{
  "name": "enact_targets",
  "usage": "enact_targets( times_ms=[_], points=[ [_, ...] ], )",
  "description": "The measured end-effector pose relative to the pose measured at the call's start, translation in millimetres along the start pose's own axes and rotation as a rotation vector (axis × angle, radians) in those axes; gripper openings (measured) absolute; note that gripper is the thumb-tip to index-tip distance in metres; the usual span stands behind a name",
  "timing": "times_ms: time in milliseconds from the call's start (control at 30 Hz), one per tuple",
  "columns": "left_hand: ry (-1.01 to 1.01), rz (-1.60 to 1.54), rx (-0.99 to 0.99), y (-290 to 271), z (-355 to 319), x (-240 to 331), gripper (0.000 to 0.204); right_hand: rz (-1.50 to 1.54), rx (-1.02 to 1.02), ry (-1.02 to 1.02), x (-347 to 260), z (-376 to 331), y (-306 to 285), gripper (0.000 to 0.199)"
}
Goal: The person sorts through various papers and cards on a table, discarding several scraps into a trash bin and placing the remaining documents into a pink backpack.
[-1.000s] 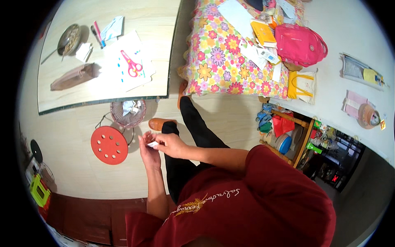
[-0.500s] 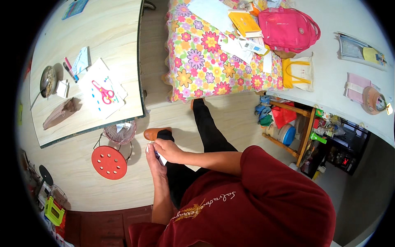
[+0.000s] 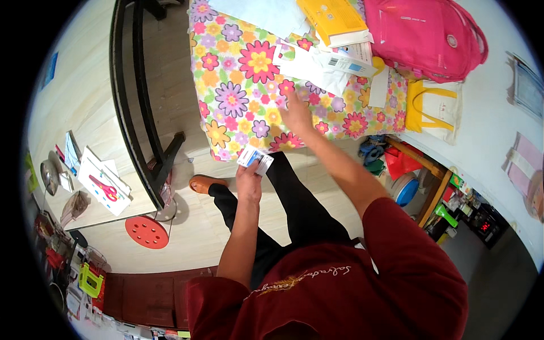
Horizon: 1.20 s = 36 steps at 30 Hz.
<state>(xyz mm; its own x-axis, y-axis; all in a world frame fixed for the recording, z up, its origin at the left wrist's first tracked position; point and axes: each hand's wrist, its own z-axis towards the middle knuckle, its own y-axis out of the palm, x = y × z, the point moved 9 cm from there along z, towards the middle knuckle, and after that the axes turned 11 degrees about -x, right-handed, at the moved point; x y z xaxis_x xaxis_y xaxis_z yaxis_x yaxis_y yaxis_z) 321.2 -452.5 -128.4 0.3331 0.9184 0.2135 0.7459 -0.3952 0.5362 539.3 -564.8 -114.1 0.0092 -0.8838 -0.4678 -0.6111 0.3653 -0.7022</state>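
My left hand (image 3: 248,182) is closed on a small flat white packet with blue print (image 3: 256,159), held over the front edge of the flower-patterned cloth (image 3: 218,135). Whether it is a box or a folded card is unclear. Farther forward and to the right, my right hand (image 3: 297,116) is stretched over the cloth, empty, a finger pointing away from me. Just beyond its fingertips lie white sheets of paper (image 3: 297,63) and a white box with a blue patch (image 3: 347,64).
A yellow box (image 3: 334,20) and a pink backpack (image 3: 425,37) sit at the back, with a white-and-yellow tote bag (image 3: 439,110) beside them. The left table holds pink scissors (image 3: 105,188) on paper and a metal bowl (image 3: 50,177). A red round stool (image 3: 147,232) stands below it.
My hands have parted: the right left the packet and reached forward over the cloth, while the left lifted the packet forward and right. My body has come nearer the flowered cloth.
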Motion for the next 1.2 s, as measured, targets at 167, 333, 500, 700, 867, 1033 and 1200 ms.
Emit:
enact_targets(
  times_ms=[167, 333, 500, 700, 867, 1033, 1200],
  points=[
    [-0.08, 0.147, -0.033, 52.5, 73.8, -22.2, 0.031, -0.474, 0.012, 0.006, 14.7, 96.8, -36.0, 0.065],
    [-0.167, 0.53, -0.028, 74.6, 126.3, -24.5, 0.054, -0.581, -0.01, 0.087, 12.7, 125.4, -26.3, 0.065],
    [0.042, 0.46, 0.027, 59.5, 139.3, 14.0, 0.072, -0.498, 0.081, -0.084, 18.0, 111.7, -19.0, 0.056],
    [0.088, 0.275, -0.15, 80.5, 115.4, 67.8, 0.074, -0.282, 0.176, -0.493, -53.7, 19.9, -20.1, 0.039],
    [0.07, 0.119, -0.168, 62.5, 84.2, 77.5, 0.026, -0.331, -0.005, -0.618, -109.3, -40.0, 26.9, 0.042],
    [0.122, -0.057, -0.09, -23.0, 44.7, 87.2, 0.021, -0.228, -0.111, -0.677, -146.2, -74.7, 56.8, 0.051],
    [0.171, -0.319, 0.271, -195.6, -7.5, 59.3, 0.023, -0.111, -0.31, -0.527, -139.3, -99.4, 105.6, 0.053]
  ],
)
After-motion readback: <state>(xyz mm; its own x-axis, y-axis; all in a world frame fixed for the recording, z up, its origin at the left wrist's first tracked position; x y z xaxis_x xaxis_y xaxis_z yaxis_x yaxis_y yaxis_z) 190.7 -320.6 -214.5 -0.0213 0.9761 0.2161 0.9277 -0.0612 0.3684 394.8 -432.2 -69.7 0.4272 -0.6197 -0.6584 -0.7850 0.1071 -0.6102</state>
